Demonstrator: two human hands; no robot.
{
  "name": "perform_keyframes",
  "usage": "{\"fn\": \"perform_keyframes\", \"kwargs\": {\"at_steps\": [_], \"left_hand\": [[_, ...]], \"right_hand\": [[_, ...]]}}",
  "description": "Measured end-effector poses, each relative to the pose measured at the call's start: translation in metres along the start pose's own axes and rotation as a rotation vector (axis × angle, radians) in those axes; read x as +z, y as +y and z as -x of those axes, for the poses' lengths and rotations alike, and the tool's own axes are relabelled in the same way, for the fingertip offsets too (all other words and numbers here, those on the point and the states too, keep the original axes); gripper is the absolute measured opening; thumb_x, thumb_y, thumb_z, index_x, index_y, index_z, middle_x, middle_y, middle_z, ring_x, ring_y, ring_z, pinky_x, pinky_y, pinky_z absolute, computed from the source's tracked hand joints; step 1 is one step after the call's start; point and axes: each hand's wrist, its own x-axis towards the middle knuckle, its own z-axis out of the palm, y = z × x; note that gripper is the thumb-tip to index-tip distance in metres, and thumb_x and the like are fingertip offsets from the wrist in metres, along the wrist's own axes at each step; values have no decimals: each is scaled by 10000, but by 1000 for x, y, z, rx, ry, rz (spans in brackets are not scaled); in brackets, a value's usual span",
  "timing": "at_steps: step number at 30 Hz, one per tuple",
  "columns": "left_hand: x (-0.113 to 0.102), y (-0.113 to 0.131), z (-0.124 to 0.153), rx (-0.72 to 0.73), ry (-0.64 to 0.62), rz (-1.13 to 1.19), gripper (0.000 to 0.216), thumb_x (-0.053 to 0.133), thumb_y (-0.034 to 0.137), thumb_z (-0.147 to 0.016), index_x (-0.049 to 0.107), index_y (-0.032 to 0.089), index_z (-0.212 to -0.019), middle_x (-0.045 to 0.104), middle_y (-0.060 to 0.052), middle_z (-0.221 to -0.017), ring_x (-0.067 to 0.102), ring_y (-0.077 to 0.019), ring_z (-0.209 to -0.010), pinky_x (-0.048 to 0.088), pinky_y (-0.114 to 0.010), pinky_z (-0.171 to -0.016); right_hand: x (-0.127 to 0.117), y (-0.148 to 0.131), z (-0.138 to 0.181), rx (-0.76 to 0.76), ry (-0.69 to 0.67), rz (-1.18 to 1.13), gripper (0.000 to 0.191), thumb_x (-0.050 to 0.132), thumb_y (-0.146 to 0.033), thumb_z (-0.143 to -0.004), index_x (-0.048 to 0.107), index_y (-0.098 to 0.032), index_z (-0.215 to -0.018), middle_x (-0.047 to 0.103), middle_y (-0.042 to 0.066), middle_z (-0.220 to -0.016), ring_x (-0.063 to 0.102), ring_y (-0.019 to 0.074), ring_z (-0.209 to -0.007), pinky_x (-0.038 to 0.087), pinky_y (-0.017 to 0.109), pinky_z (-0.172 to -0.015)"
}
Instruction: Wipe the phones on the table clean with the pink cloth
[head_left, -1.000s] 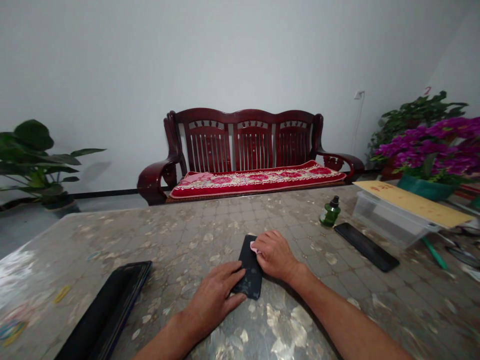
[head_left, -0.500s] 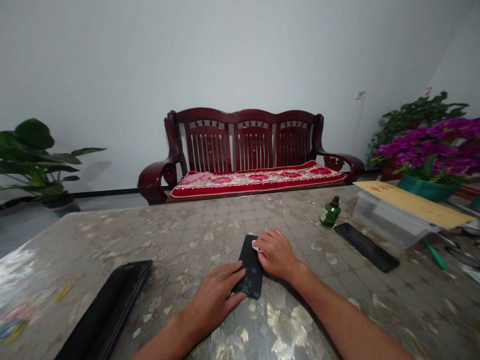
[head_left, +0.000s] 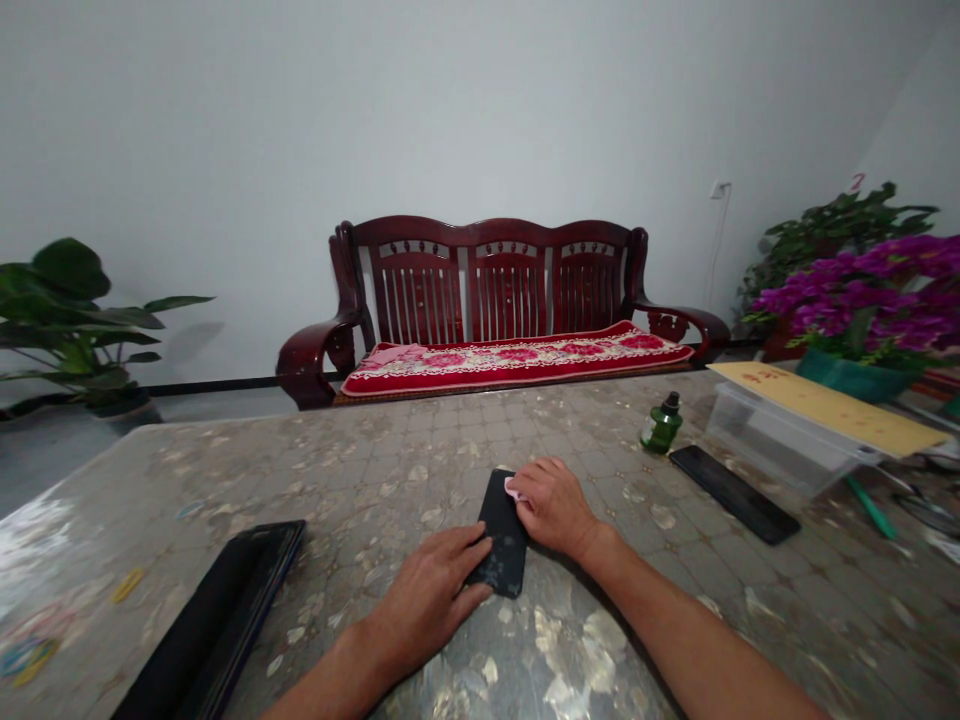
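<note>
Beneath curled right hand — pink scrap, mostly hidden; left hand flat on phone

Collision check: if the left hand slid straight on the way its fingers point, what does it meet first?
The left hand rests on the dark phone; beyond that, probably the right hand, which presses a pink cloth on the phone's far end.

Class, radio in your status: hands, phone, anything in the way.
Left hand flat on black phone, near end. Right hand holds pink pad on its far end. Green bottle, second phone apart, right.
</note>
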Motion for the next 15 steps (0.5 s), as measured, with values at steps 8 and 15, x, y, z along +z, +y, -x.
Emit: {"fn": "perform_keyframes", "kwargs": {"at_steps": [8, 15], "left_hand": [[1, 0, 0, -2, 0, -21, 406, 666, 258, -874, 622, 217, -1275, 640, -98, -1310, 620, -262, -1166, 504, -426, -1015], [3, 7, -2, -15, 5, -74, 403, 678, 287, -868, 634, 214, -1262, 655, -105, -1287, 636, -276, -1138, 520, -436, -992]], "right_hand": [[4, -6, 2, -144, -17, -83, 116, 595, -167, -832, 674, -198, -911, 656, 51, -905, 537, 202, -881, 359, 336, -819], [13, -5, 0, -64, 25, -126, 170, 574, -116, -849, 677, -205, -950, 668, 40, -920, 560, 189, -883, 387, 323, -826]]}}
